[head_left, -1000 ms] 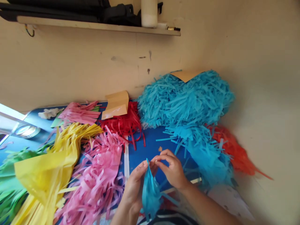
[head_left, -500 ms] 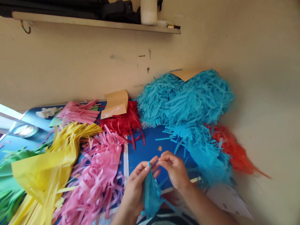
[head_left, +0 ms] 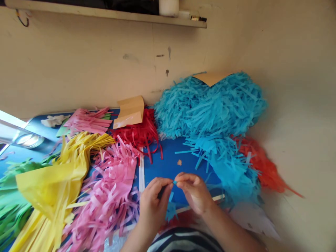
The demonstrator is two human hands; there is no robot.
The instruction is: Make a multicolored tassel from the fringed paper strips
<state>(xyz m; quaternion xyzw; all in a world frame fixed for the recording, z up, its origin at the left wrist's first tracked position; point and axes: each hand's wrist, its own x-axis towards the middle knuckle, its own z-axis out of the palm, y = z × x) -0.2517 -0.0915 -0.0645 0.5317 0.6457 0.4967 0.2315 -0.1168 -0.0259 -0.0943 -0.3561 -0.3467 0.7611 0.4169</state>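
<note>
My left hand and my right hand meet fingertip to fingertip above the front of the blue table. Both are closed in a pinch on the twisted end of a blue tissue-paper tassel, and only a tiny bit of that end shows between them. Its fringe strips hang below, partly hidden behind my left hand. Close to my right hand lies a fringed blue tissue sheet, spread at the foot of a big heap of blue tassels.
Pink, yellow and green fringed paper covers the left side. Red fringe lies under folded brown paper. An orange-red tassel rests against the wall at right. A shelf juts out above.
My left hand has turned over, and the tassel that hung openly from it is now mostly hidden. My right fingers have closed on its tip. The view has tilted down slightly.
</note>
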